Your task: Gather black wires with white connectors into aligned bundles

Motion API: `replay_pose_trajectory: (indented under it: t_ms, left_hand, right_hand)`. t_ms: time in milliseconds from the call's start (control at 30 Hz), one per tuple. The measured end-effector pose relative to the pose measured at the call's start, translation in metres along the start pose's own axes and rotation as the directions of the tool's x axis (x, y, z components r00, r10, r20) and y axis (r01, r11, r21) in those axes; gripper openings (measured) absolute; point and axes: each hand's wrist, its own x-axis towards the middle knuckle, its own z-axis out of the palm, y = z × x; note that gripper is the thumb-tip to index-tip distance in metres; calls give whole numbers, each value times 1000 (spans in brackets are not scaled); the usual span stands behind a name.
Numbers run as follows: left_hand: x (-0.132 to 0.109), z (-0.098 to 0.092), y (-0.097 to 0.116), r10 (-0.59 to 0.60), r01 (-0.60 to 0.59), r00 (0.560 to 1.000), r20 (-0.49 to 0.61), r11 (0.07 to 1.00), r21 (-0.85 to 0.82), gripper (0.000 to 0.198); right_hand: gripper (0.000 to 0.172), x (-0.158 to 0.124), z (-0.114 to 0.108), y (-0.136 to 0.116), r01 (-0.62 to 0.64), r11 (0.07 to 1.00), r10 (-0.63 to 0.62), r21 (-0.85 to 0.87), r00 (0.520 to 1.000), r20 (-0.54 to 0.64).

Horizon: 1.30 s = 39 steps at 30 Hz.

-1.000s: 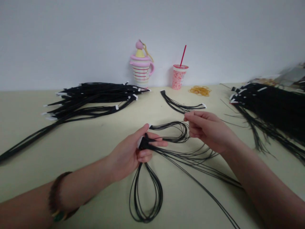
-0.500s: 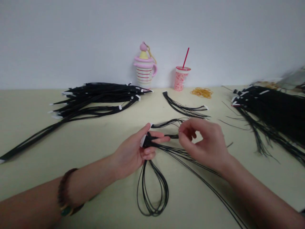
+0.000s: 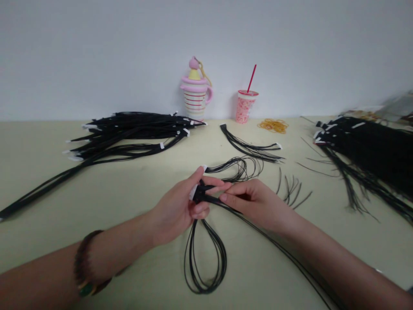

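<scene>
My left hand [image 3: 182, 202] is closed around a black wire harness [image 3: 205, 279] near a white connector [image 3: 193, 192]. Below that hand the wires hang in a loop, and behind the fingers more of them curl out over the table. My right hand [image 3: 254, 200] pinches a strand group of the same harness just right of the connector, thumb and forefinger pressed together. From under this hand, long wires run toward the lower right, and several loose wire ends [image 3: 292, 189] fan out beyond it. The palm side of the right hand is hidden.
Bundled black harnesses [image 3: 129, 133] lie at the back left. A large pile of black wires [image 3: 374, 150] covers the right side. Near the wall stand a striped pink-lidded mug [image 3: 195, 99] and a pink cup [image 3: 245, 105], beside yellow rubber bands [image 3: 272, 125] and a short harness [image 3: 245, 146].
My right hand has moved left and down toward the connector and closed on the wires, drawing the spread strands together. My left hand has barely moved.
</scene>
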Motion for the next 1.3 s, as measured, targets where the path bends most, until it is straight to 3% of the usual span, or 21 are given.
replay_pose_trajectory:
  t_ms: [100,200,333,433,533,633,833,1000,1133,1300]
  left_hand:
    - [-1,1,1,17,-17,1000,5,999,34,35]
    - [-2,1,1,23,-23,1000,-5,999,45,35]
    - [-1,0,-1,39,-39,999,11,999,26,35]
    - [0,-1,-2,54,-53,999,-8,999,10,35]
    - [1,-1,-3,58,-57,998,-28,998,19,36]
    - [1,-1,-3,57,-56,998,-37,998,32,37]
    - [0,-1,-2,47,-46,998,-31,998,43,39]
    - [1,-2,-3,52,-51,999,-18,997,50,39]
    - [0,-3,-5,66,-63,997,-28,994,92,41]
    - [1,-3,-5,63,-58,997,-38,993,106,43]
  right_hand:
    - [25,0,1,-1,-178,942,155,283,983,100]
    - [24,-1,1,-1,-228,925,218,304,974,67]
    - [18,-2,1,-3,-73,997,71,-19,993,-92]
    - [14,-3,1,-6,134,946,-192,-296,966,-173]
    - [14,-5,2,-8,259,885,-332,-388,934,-133]
    - [13,-7,3,-8,277,845,-352,-458,932,-86]
    - [22,-8,6,-7,134,715,-225,-686,973,-44]
    - [20,-4,7,-8,202,861,-273,-467,958,-88]
    - [19,-1,12,-6,91,953,-142,-288,976,-163]
    - [21,1,16,-5,-72,994,53,-88,977,-208]
